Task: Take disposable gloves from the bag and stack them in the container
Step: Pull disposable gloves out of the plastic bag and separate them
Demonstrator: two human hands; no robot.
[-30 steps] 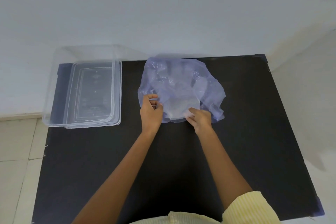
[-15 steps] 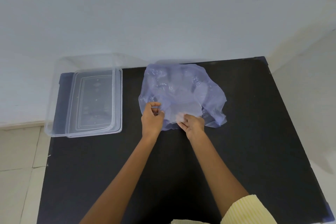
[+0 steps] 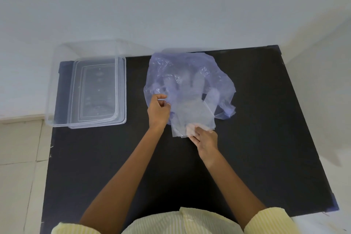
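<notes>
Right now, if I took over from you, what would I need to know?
Left hand: pinching the near edge of the blue bag, holding it in place.
Right hand: gripping the cuff end of clear gloves that are partly out of the bag.
The bag lies on the black table, and the clear container sits to its left with no gloves visible inside.
Done: the pull has started.
Left: draw the gloves free, lay them in the container, then repeat.

Black table [image 3: 266, 138] against a pale wall. On it — a clear container [image 3: 57, 89] at the far left corner, overhanging the edge. A bluish bag [image 3: 190, 66] lies far centre.
</notes>
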